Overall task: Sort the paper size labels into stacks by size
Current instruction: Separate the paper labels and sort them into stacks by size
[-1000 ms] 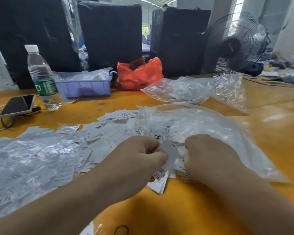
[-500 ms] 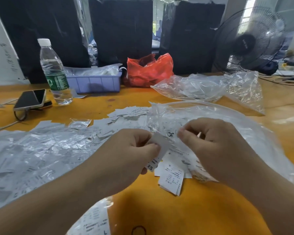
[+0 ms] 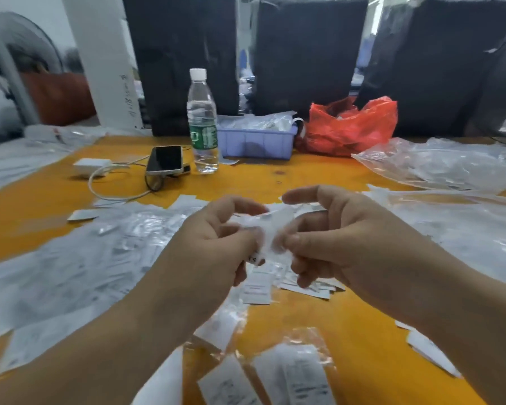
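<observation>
My left hand (image 3: 216,244) and my right hand (image 3: 333,238) meet above the orange table (image 3: 304,176) and together pinch a small bundle of white paper size labels (image 3: 270,233). One label hanging from my left fingers shows the letters XS. A few loose labels (image 3: 257,287) lie on the table just below my hands. A wide spread of labels and clear wrappers (image 3: 79,258) covers the left of the table. Packets of labels in clear plastic (image 3: 292,375) lie at the near edge.
A water bottle (image 3: 202,121), a phone (image 3: 164,159) with a white charger and cable (image 3: 91,165), a lilac tray (image 3: 256,141) and a red plastic bag (image 3: 351,127) stand at the back. Clear plastic bags (image 3: 438,165) fill the right side. Black-wrapped bundles (image 3: 304,54) rise behind the table.
The view has swung left and my hands have lifted off the plastic bag. My right hand has come in to join the left on the labels held between them.
</observation>
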The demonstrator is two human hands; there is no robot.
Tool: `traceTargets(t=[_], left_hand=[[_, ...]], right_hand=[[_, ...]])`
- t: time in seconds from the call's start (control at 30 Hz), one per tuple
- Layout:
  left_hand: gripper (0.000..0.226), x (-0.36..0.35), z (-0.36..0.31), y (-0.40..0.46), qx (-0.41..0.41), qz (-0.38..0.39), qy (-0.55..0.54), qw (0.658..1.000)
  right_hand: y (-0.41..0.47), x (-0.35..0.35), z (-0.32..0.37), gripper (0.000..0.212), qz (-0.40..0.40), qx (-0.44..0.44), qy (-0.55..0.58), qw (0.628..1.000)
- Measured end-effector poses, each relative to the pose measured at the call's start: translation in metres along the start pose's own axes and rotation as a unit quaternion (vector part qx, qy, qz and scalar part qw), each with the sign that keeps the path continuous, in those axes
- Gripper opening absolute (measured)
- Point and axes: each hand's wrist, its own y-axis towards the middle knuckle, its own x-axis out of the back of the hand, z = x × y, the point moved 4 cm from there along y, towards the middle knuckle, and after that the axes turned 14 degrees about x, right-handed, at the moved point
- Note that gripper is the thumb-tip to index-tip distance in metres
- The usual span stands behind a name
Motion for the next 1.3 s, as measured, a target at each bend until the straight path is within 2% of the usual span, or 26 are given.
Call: traceTargets(t=[0.1,0.27,0.37,0.47,0.53,0.83,1.1,1.3], left_hand=[[0.01,0.008,0.004,0.001,0.004,0.001,-0.001,1.0],[0.037,-0.002,0.01,-0.009,-0.01,0.066,0.025,0.997],[0.048,-0.004,0.013,-0.013,-0.026,0.048,0.061,0.997],[0.026,-0.001,0.014,-0.01,-0.02,0.011,0.06,0.998],[0.02,0.001,0.013,-0.01,-0.018,0.003,0.071,0.997],[0.033,-0.006,0.014,-0.013,-0.012,0.009,0.115,0.993],[0.017,0.007,0.015,-0.007,-0.021,-0.017,0.069,0.997],[0.018,0.007,0.015,-0.006,-0.027,-0.001,0.054,0.998]], right_hand=[[0.003,-0.008,-0.01,0.043,-0.007,0.014,0.007,1.0],[-0.007,0.003,-0.025,0.044,-0.043,0.064,0.021,0.997],[-0.012,0.001,-0.033,0.038,-0.065,0.076,0.052,0.994],[-0.016,-0.004,-0.036,0.038,-0.052,0.092,0.034,0.994],[-0.017,-0.003,-0.036,0.042,-0.046,0.106,-0.003,0.993],[-0.018,0.003,-0.032,0.029,-0.041,0.145,-0.145,0.978],[-0.017,0.0,-0.032,0.032,-0.029,0.134,-0.129,0.982],[-0.02,-0.006,-0.037,0.03,0.01,0.115,-0.109,0.987]])
